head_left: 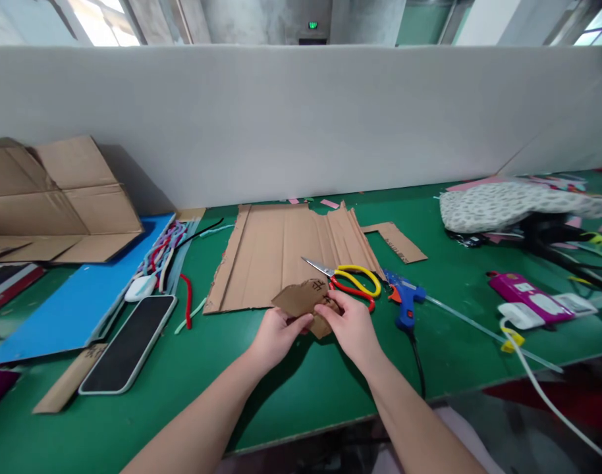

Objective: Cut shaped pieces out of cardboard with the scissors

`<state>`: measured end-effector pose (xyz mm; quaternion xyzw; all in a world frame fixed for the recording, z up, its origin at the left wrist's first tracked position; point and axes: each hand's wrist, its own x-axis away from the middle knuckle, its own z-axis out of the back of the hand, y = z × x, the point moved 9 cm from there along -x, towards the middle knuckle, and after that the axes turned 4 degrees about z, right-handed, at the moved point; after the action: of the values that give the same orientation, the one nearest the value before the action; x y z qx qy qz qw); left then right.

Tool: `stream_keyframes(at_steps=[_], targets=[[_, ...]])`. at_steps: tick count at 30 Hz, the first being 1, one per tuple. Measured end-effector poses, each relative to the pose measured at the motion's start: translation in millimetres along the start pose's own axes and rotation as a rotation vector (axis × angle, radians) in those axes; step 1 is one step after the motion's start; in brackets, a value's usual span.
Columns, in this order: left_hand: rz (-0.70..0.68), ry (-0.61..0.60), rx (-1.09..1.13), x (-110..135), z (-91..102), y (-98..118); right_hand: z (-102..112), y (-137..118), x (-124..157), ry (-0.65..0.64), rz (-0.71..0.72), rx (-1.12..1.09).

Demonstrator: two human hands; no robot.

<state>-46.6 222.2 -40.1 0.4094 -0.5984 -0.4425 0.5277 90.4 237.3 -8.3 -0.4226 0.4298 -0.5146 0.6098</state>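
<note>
Between my two hands is a small cut piece of brown cardboard [300,297] with dark printed characters on it. My left hand [280,332] pinches its lower left side between thumb and fingers. My right hand [349,324] grips the right side, where the piece looks folded or layered; the fingers partly hide it. Just beyond lie scissors [353,280] with yellow and red handles, their blades resting over a large flat cardboard sheet [266,257]. To the right of my right hand sits a blue glue gun [407,299] with a clear glue stick [469,322] sticking out of its back.
A phone [128,345], a blue folder [78,296], pipe cleaners [187,299] and a folded cardboard box [58,197] occupy the left. An L-shaped cardboard scrap [400,242], a purple packet [531,296] and a white cable [538,388] are rightward. A white partition [301,125] stands behind.
</note>
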Motion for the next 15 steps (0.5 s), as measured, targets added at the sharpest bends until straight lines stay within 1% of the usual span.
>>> stream_keyframes(at_steps=[3, 9, 11, 15], targets=[[0.016, -0.001, 0.002, -0.4, 0.8, -1.8, 0.1, 2.7, 0.3, 0.005, 0.001, -0.012], [0.084, -0.044, 0.010, -1.2, 0.3, -2.7, -2.5, 2.0, 1.5, -0.109, -0.060, -0.199], [0.099, -0.062, 0.011, -0.3, -1.2, -3.6, -0.7, -0.7, 4.2, -0.103, -0.052, -0.159], [0.087, -0.064, 0.038, 0.6, -1.7, -4.4, 6.0, -4.9, 8.4, -0.034, 0.007, 0.039]])
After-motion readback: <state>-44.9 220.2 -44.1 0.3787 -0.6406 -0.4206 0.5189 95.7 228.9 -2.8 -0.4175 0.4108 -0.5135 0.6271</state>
